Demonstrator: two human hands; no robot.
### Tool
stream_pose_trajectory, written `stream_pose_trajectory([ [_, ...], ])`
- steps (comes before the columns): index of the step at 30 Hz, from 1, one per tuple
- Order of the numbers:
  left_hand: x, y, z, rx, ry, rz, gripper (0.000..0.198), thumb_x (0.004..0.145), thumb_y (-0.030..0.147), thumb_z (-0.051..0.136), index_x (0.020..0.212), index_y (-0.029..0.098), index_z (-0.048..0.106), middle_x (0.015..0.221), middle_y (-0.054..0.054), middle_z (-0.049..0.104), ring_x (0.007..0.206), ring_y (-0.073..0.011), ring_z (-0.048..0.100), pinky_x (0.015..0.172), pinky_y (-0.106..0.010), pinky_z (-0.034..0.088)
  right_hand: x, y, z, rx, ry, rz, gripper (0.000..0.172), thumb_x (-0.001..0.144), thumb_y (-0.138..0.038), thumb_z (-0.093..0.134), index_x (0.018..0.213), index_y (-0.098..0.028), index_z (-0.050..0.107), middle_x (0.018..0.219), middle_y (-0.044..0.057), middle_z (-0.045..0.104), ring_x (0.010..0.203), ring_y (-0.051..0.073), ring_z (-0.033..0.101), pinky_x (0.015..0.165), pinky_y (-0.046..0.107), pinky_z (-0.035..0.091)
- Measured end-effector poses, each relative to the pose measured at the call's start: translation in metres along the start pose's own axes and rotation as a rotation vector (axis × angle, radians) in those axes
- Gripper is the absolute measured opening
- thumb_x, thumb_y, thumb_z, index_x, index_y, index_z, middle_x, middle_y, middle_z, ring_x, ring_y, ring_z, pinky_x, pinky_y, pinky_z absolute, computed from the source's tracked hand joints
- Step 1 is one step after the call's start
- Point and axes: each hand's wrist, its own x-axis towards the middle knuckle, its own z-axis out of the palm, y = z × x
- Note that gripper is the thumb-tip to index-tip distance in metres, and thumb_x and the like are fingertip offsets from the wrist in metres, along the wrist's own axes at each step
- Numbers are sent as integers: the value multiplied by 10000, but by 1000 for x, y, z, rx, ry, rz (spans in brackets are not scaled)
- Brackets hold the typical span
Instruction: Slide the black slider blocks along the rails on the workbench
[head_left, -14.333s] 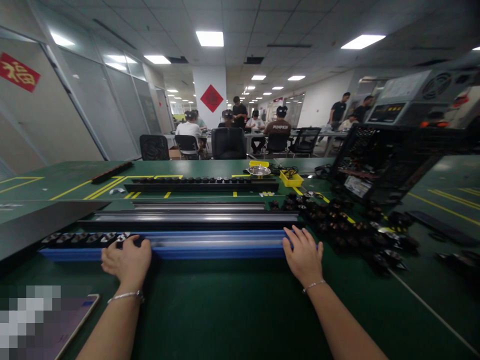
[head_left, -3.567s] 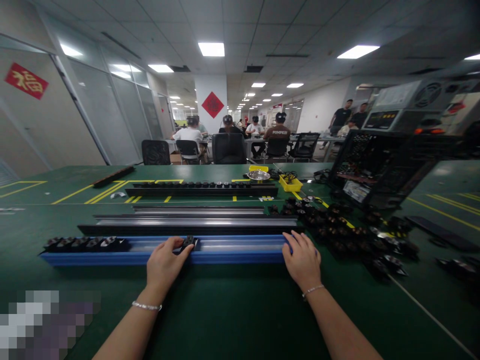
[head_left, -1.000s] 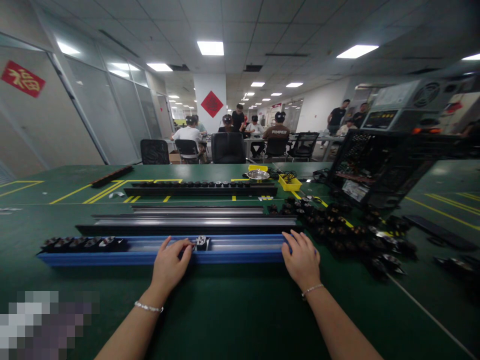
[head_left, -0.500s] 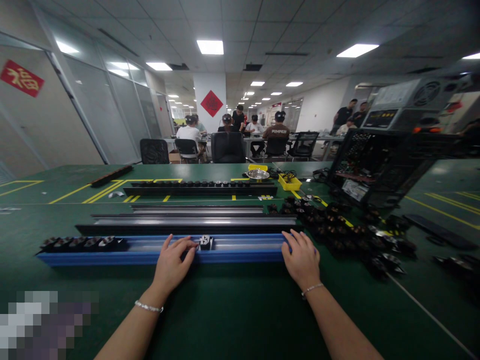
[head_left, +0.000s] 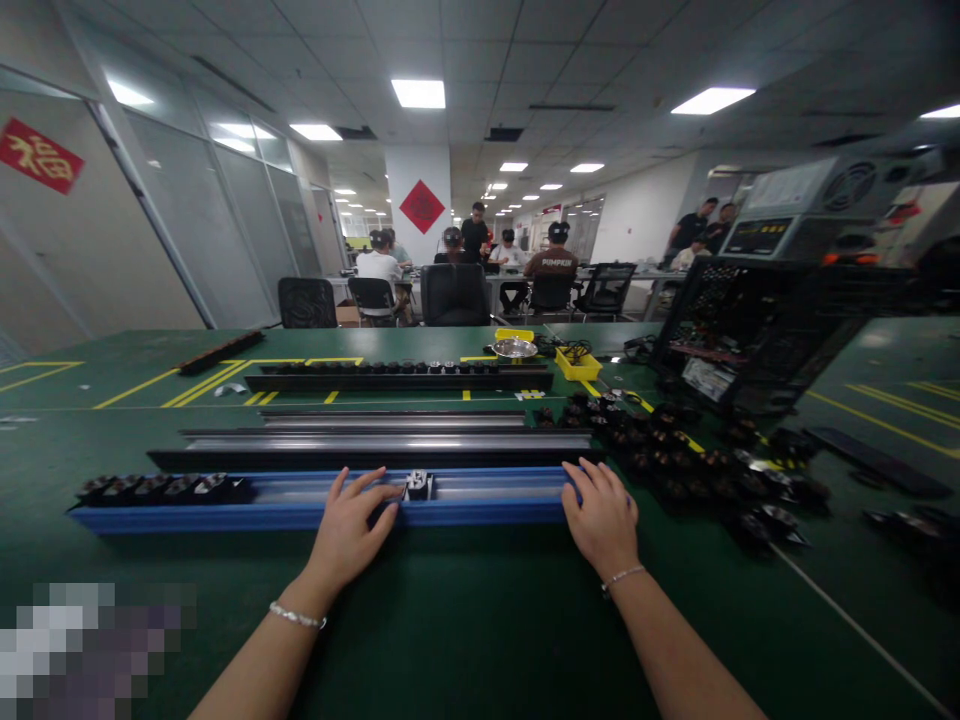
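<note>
A long blue rail [head_left: 480, 505] lies across the green table in front of me. My left hand [head_left: 351, 525] rests on its middle with fingers spread, the fingertips touching a small black-and-silver part [head_left: 417, 486] that sits in the rail's channel. My right hand [head_left: 601, 512] lies flat on the rail's right end, fingers stretched out. A row of several similar black parts [head_left: 161, 488] fills the rail's left end.
Behind the blue rail lie black and silver rails [head_left: 375, 440] and a farther black rail with parts [head_left: 397, 377]. A heap of loose black parts [head_left: 690, 465] spreads to the right. A black crate [head_left: 750, 335], a yellow bin [head_left: 581, 362] and a metal bowl [head_left: 514, 348] stand beyond. People sit at tables far back.
The small part in the channel has slid a little to the right, with my left hand's fingertips following it and spreading more. My right hand has stayed on the rail's end.
</note>
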Motion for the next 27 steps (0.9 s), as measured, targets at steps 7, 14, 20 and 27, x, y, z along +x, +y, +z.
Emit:
stream_pose_trajectory([
  [7, 0, 3, -1, 27, -20, 44, 265, 845, 373, 464, 1033, 324, 644, 1097, 13, 677, 1218, -245, 473, 1089, -578, 141, 0, 0, -1, 3, -3, 1, 428, 879, -359, 297, 1209, -296, 563, 1332, 13, 504, 1271, 227, 342, 987, 479, 306],
  [14, -1, 7, -1, 16, -19, 74, 282, 846, 366, 466, 1069, 328, 635, 1109, 1, 671, 1230, -247, 458, 1089, -578, 147, 0, 0, 0, -3, -11, 1, 433, 880, -362, 295, 1218, -296, 558, 1332, 21, 503, 1270, 228, 341, 989, 470, 303],
  [20, -1, 6, 0, 11, -22, 79, 287, 844, 362, 470, 1081, 332, 629, 1107, 3, 672, 1243, -254, 445, 1089, -586, 146, 1, 0, 0, -20, -17, 1, 430, 879, -358, 302, 1219, -302, 559, 1334, 22, 501, 1270, 230, 339, 989, 474, 300],
  [27, 0, 11, -2, 19, -50, 76, 297, 843, 374, 470, 1100, 332, 612, 1126, 9, 664, 1255, -249, 428, 1089, -587, 144, 1, 1, 1, -25, -14, -5, 428, 882, -356, 302, 1224, -302, 555, 1331, 20, 504, 1265, 227, 345, 985, 465, 309],
])
